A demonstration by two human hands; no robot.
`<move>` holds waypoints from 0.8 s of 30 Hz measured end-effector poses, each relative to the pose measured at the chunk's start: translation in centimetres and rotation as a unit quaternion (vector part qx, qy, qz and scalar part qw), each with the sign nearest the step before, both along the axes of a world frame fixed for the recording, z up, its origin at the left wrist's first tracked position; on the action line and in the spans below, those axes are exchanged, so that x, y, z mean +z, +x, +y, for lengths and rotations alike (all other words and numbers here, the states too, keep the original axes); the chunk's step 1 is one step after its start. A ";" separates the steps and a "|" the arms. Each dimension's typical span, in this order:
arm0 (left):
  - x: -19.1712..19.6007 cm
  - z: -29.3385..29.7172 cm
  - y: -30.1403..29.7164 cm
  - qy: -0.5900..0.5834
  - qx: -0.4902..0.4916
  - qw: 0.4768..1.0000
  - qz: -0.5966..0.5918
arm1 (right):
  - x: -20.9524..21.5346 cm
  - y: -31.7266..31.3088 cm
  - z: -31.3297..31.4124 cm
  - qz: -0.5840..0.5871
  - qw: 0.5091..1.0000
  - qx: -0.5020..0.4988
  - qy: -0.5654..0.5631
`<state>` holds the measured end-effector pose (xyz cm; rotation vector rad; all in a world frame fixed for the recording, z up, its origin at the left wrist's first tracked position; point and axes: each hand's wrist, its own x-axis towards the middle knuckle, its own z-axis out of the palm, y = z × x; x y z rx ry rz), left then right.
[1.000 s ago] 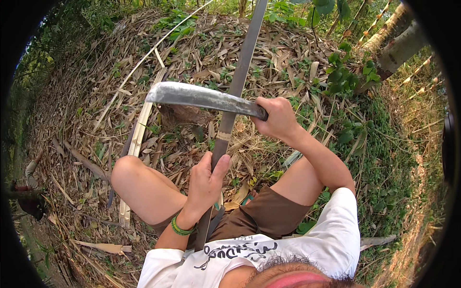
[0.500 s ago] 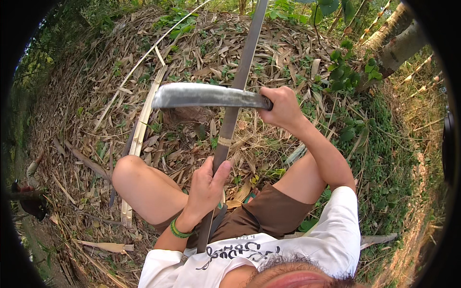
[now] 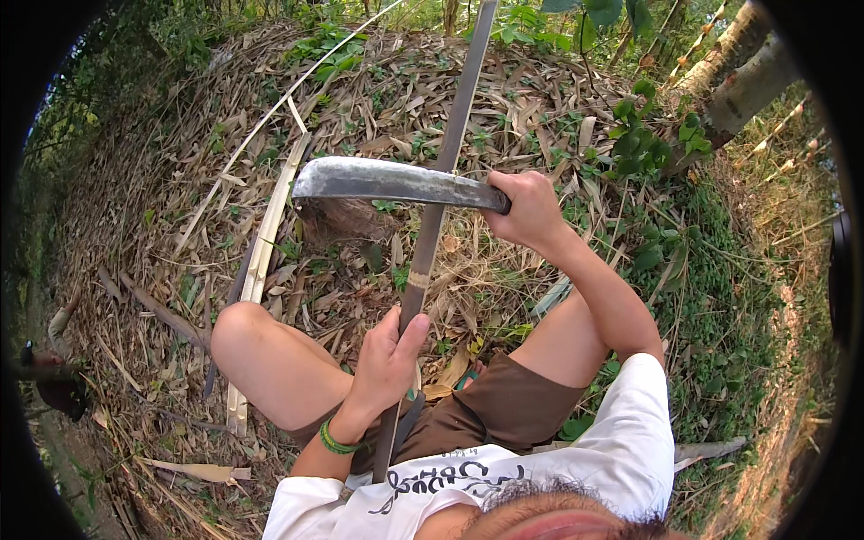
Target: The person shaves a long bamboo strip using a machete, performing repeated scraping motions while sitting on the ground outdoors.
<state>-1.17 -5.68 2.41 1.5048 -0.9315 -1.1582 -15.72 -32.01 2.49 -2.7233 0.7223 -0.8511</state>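
Observation:
A long, dark-skinned bamboo strip runs up from my lap, past my left hand, and out through the top of the view. My left hand is closed around its lower part, below a pale node, with the thumb up along it. In my right hand is a machete, gripped at the handle end. Its broad, slightly curved blade points left and crosses over the strip. Blade and strip seem to meet, but I cannot tell how deep the edge sits.
Split pale bamboo pieces lie to the left, beside my bent knee. A stump-like brown lump shows beneath the blade. Dry leaves cover the ground. Tree trunks rise at the upper right, and another person is at the far left.
The bamboo strip and my left hand have shifted slightly toward my body. The machete stays at nearly the same place across the strip, its tip a little less blurred.

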 end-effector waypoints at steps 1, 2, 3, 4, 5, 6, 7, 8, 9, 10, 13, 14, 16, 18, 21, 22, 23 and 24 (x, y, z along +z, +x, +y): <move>-0.1 0.1 0.1 -0.002 0.002 1.000 0.000 | 0.2 0.2 0.8 -0.005 1.000 -0.002 0.003; -0.1 0.1 0.2 -0.001 0.006 1.000 0.015 | 0.6 0.2 2.1 0.017 1.000 0.021 0.001; 0.3 -0.1 0.3 0.000 0.011 1.000 0.027 | 1.2 0.2 3.6 0.036 0.998 0.045 -0.001; 0.4 -0.1 0.3 0.001 0.017 0.999 0.039 | 1.4 0.3 4.3 0.055 0.996 0.070 -0.002; 0.2 0.0 0.3 0.000 0.011 0.999 0.049 | 1.1 0.1 3.9 0.059 0.995 0.081 -0.014; -0.2 0.3 0.1 0.000 0.005 0.998 0.060 | 1.0 0.1 2.7 0.036 0.999 0.041 -0.001; -0.4 0.6 0.0 0.001 -0.001 0.998 0.070 | 1.0 -0.1 0.8 0.014 1.000 0.001 0.011; -0.3 0.8 -0.2 0.013 -0.015 0.998 0.068 | 0.7 -0.2 -0.8 -0.008 0.999 -0.037 0.024; 0.1 1.0 -0.5 0.024 -0.029 0.997 0.066 | 0.7 -0.7 -1.9 -0.007 0.997 -0.067 0.028; 0.3 1.1 -0.7 0.034 -0.044 0.996 0.064 | 0.7 -1.2 -2.8 -0.005 0.995 -0.097 0.031; -0.4 0.4 -0.5 -0.004 -0.019 0.997 0.071 | 0.7 -0.6 -1.2 0.002 0.999 -0.046 0.017; -0.5 0.2 -0.4 -0.016 -0.008 0.998 0.066 | 0.3 -0.3 0.5 0.006 1.000 -0.008 0.013; -0.2 0.6 -0.3 0.011 0.015 0.996 0.088 | -0.1 0.2 1.7 0.032 0.999 0.037 -0.010; 0.2 1.5 -0.4 0.040 0.002 0.995 0.094 | 0.4 -0.2 1.1 0.046 0.998 0.016 -0.026; 1.0 3.2 -0.9 0.079 -0.043 0.991 0.099 | 1.0 -1.5 -4.3 -0.002 0.986 -0.138 0.089; 0.9 3.3 -0.9 0.076 -0.049 0.992 0.083 | 0.7 -2.0 -5.8 -0.021 0.983 -0.163 0.077; 0.5 3.3 -0.6 0.072 -0.048 0.994 0.065 | 0.4 -1.7 -5.4 -0.008 0.988 -0.136 0.070; -0.1 3.1 -0.6 0.068 -0.047 0.995 0.049 | 0.2 -1.7 -4.2 0.006 0.992 -0.108 0.062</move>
